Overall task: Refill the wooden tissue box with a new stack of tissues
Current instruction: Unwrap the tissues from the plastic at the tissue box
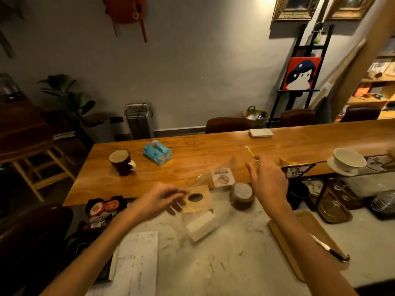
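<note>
Both hands are raised over the veined marble counter with a clear plastic wrapper stretched between them, thin, crinkled and glossy. The left hand has its fingers curled and pinches the wrapper's near end just above the wooden tissue box. The right hand shows its back with fairly straight fingers. The wrapper's yellow-and-green striped edge meets its fingertips, but blur hides the contact, so I cannot tell whether it grips. The wooden tissue box, a pale square block with 1 oval hole in its flat top, stands at the counter's far edge, against the wooden bar top. Just in front of it the tissue stack, a soft white rectangular brick, lies at an angle on the marble. A round pile of brown coasters sits at the same far edge, right of the box, and a square card with a red prohibition circle stands behind them. On the smooth, grained bar top are a dark mug and a blue tissue pack toward its left end. A flat white case with rounded corners lies at its far edge. A shallow wooden tray lies along the counter's right edge, and a white printed sheet lies near its near-left corner.
</note>
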Motion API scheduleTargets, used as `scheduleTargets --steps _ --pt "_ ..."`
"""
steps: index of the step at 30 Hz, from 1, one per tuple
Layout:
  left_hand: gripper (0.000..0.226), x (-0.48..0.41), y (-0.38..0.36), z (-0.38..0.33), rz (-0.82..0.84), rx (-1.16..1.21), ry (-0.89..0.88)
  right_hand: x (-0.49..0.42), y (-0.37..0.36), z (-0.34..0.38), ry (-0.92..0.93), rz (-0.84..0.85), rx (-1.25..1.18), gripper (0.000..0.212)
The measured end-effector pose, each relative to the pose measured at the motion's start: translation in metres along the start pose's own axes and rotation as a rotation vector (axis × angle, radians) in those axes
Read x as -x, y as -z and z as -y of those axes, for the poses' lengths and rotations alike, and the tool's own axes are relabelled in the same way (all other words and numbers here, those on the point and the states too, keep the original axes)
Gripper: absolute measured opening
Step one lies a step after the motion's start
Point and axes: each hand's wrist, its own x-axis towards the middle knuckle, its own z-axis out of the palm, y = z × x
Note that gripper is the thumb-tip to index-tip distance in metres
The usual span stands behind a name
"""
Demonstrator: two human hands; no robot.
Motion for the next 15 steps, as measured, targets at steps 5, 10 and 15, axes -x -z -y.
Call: scheduleTargets --steps 5,10,15 --pt "0.043 0.009 -0.089 -0.038 0.215 -0.045 -0.025 0.015 -0.019 0.022 -0.194 0.657 -0.437 0.085" --pt "0.046 -0.012 -0.123 -0.054 0.051 0.085 -0.070 0.006 -0.025 0.022 0.016 0.825 -0.418 0.054" --pt "0.091 -0.023 -0.075 -0.010 -0.464 0.072 -0.045 -0.007 0.015 0.015 0.289 1.222 -0.399 0.041"
